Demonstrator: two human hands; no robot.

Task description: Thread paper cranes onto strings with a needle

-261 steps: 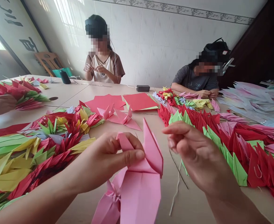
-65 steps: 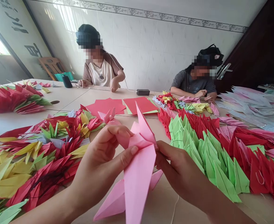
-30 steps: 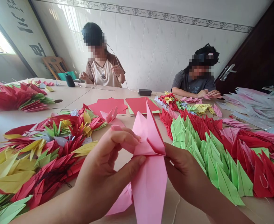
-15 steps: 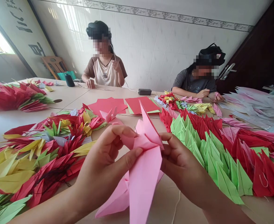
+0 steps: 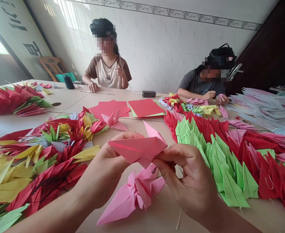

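A pink paper crane (image 5: 138, 149) is held up in the middle, one flat wing turned toward me. Behind that wing my left hand (image 5: 105, 171) grips it from the left, its fingertips partly hidden. My right hand (image 5: 188, 174) pinches at its lower right corner, where a small dark spot shows between thumb and forefinger; I cannot make out what that is. Below my hands, more folded pink paper cranes (image 5: 130, 197) lie on the table, a dark thread loop beside them. A pale string (image 5: 178, 220) trails near my right wrist.
Folded cranes in red, yellow and green (image 5: 57, 152) heap at the left. Green cranes (image 5: 220, 161) and red ones line the right. Red paper sheets (image 5: 144, 108) lie ahead on the table (image 5: 84, 101). Two people sit across, near a black box (image 5: 148, 94) and plastic bags (image 5: 263, 106).
The pink crane has turned from upright to lying sideways, its wing now facing me. My right hand has moved in to its lower corner. The pink cranes underneath have come into fuller view.
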